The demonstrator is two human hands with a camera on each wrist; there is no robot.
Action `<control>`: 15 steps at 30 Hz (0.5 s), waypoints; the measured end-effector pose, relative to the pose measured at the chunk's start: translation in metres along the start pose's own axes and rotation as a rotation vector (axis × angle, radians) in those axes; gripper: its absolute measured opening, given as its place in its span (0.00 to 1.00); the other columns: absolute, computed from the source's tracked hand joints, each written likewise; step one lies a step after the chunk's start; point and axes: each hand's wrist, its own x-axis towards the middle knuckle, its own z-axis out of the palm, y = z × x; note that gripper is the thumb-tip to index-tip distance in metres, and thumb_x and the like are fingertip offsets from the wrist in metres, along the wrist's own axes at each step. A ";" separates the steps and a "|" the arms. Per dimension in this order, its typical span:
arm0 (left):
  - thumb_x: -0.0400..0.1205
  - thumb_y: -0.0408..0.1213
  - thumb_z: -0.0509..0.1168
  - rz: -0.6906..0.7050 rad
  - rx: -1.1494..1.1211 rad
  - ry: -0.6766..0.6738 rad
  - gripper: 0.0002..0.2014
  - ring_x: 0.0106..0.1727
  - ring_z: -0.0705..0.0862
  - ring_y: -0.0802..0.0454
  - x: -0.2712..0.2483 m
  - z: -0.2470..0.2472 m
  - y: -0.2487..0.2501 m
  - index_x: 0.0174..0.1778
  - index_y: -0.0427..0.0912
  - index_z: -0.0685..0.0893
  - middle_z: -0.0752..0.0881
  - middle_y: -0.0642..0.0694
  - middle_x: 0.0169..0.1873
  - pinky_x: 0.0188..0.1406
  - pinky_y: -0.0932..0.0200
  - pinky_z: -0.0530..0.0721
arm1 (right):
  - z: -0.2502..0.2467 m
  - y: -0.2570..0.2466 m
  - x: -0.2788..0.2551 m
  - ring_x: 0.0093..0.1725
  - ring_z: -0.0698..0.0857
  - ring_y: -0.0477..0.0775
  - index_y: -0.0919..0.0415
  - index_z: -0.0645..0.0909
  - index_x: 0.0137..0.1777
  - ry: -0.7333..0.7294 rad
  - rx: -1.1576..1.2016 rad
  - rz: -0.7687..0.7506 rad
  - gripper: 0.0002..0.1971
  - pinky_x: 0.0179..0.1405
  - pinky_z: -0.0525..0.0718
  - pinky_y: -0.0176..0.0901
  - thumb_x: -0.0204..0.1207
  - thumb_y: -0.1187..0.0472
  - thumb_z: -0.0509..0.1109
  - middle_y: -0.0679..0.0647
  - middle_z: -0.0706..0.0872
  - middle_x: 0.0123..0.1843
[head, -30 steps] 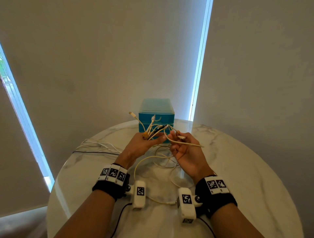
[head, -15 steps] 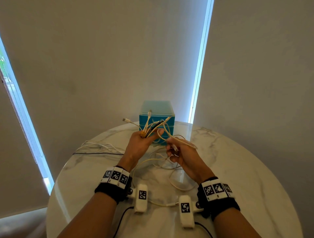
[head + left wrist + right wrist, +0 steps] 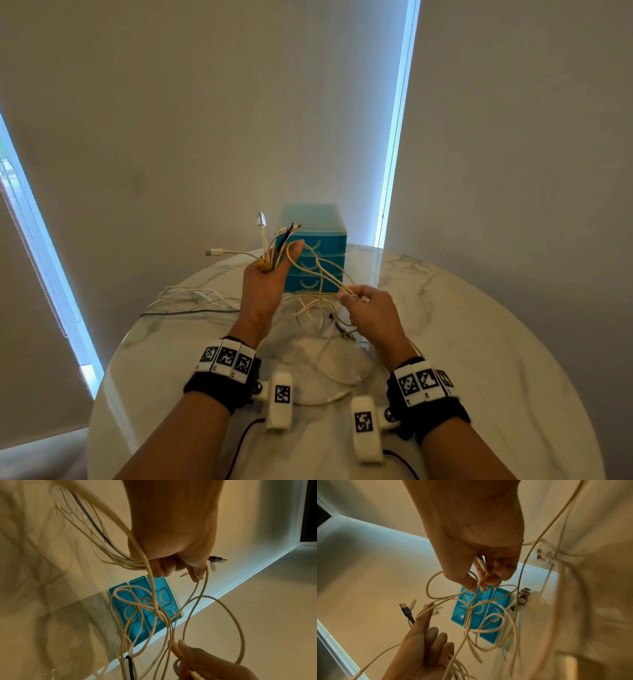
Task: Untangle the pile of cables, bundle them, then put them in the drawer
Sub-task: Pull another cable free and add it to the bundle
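Cream cables (image 3: 318, 270) looping thin and smooth, my left hand (image 3: 265, 287) raised, grip clamped round their plug ends, my right hand (image 3: 368, 306) pinching one strand above the marble table (image 3: 479, 342).

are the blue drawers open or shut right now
Shut. All three fronts of the drawers sit flush in the head view; the cables are still in the hands.

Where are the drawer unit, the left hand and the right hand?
drawer unit (image 3: 325, 240): head view, on its top drawer front.
left hand (image 3: 263, 291): head view, on the back of the hand.
right hand (image 3: 373, 313): head view, on the back of the hand.
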 end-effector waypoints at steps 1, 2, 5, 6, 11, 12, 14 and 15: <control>0.78 0.62 0.80 -0.003 -0.012 0.001 0.19 0.31 0.70 0.56 0.000 0.001 0.001 0.44 0.47 0.95 0.77 0.55 0.27 0.40 0.54 0.73 | -0.003 -0.004 -0.001 0.39 0.88 0.51 0.48 0.90 0.60 0.013 0.045 -0.006 0.09 0.38 0.86 0.46 0.81 0.58 0.76 0.53 0.93 0.45; 0.79 0.61 0.80 -0.001 -0.025 0.018 0.19 0.30 0.70 0.57 0.000 0.000 0.002 0.45 0.47 0.95 0.76 0.56 0.25 0.38 0.55 0.72 | -0.007 -0.006 -0.001 0.40 0.88 0.52 0.49 0.88 0.64 0.028 0.090 -0.004 0.15 0.37 0.85 0.45 0.81 0.64 0.74 0.56 0.92 0.49; 0.79 0.62 0.80 -0.012 -0.089 0.095 0.16 0.28 0.64 0.55 0.004 -0.004 0.002 0.43 0.52 0.93 0.67 0.56 0.24 0.33 0.55 0.67 | -0.023 -0.017 -0.002 0.48 0.87 0.53 0.52 0.81 0.73 0.039 0.237 0.039 0.27 0.46 0.88 0.48 0.75 0.73 0.69 0.56 0.87 0.60; 0.78 0.64 0.80 -0.019 -0.101 0.123 0.17 0.29 0.63 0.54 0.006 -0.005 0.002 0.43 0.53 0.93 0.65 0.55 0.25 0.33 0.54 0.66 | -0.027 -0.021 -0.002 0.50 0.86 0.52 0.54 0.82 0.73 0.035 0.329 0.059 0.28 0.55 0.90 0.51 0.74 0.75 0.67 0.56 0.87 0.60; 0.81 0.57 0.78 -0.040 -0.145 0.101 0.12 0.23 0.68 0.61 0.004 -0.006 0.003 0.48 0.53 0.94 0.72 0.60 0.22 0.28 0.63 0.69 | -0.035 -0.040 -0.011 0.63 0.85 0.35 0.58 0.95 0.50 0.176 0.482 -0.039 0.21 0.85 0.70 0.61 0.91 0.56 0.59 0.41 0.95 0.56; 0.81 0.57 0.79 -0.029 -0.140 0.087 0.12 0.23 0.69 0.61 0.005 -0.007 0.001 0.48 0.52 0.93 0.72 0.61 0.21 0.29 0.62 0.70 | -0.038 -0.044 -0.011 0.62 0.85 0.34 0.60 0.94 0.47 0.246 0.423 -0.072 0.26 0.88 0.65 0.62 0.93 0.53 0.56 0.38 0.96 0.51; 0.81 0.56 0.79 -0.029 -0.135 0.073 0.12 0.23 0.69 0.61 0.005 -0.007 0.004 0.44 0.52 0.93 0.72 0.61 0.20 0.31 0.60 0.69 | -0.048 -0.058 -0.007 0.68 0.84 0.43 0.55 0.93 0.47 0.448 0.221 -0.128 0.27 0.90 0.59 0.66 0.89 0.45 0.53 0.41 0.95 0.47; 0.82 0.55 0.79 -0.035 -0.135 0.068 0.11 0.22 0.70 0.62 0.004 -0.007 0.008 0.46 0.51 0.93 0.73 0.61 0.19 0.31 0.61 0.69 | -0.052 -0.070 -0.005 0.69 0.85 0.49 0.51 0.93 0.48 0.509 0.109 -0.153 0.28 0.87 0.63 0.68 0.85 0.39 0.52 0.45 0.95 0.48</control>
